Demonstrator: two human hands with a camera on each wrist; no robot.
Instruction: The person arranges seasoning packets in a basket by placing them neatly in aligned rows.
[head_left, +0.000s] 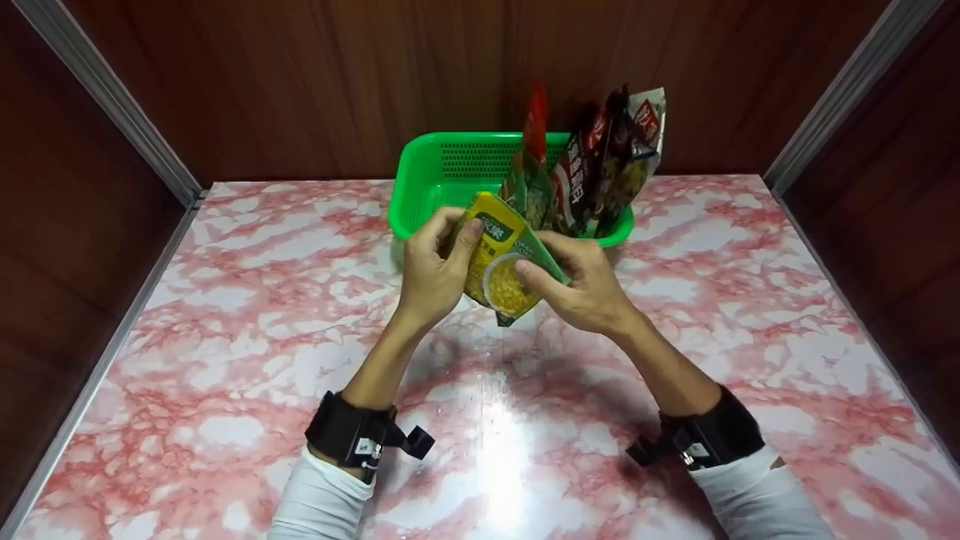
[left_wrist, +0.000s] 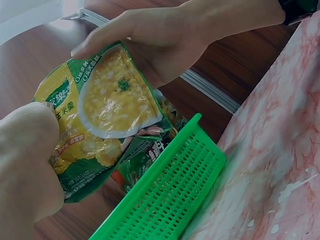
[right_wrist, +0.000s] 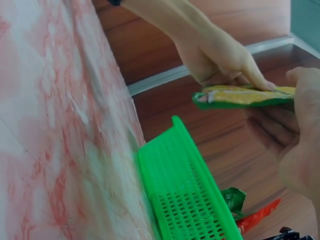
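Note:
A yellow and green soup packet [head_left: 501, 259], printed with a bowl of corn soup, is held tilted in front of the green basket. My left hand [head_left: 436, 262] grips its left edge with the thumb on the printed face. On the opposite edge my right hand [head_left: 585, 281] pinches it, thumb on the bowl picture and fingers behind. The left wrist view shows the front of the soup packet [left_wrist: 100, 110] up close. Seen from the right wrist, the soup packet [right_wrist: 240, 96] appears nearly edge-on between both hands.
Behind the hands stands a green perforated basket [head_left: 424, 154]. Several packets stand upright in its right half, among them a red-topped packet [head_left: 535, 124] and a dark packet [head_left: 577, 176]. Wood-grain panels [head_left: 337, 75] enclose the pink marbled table [head_left: 247, 337].

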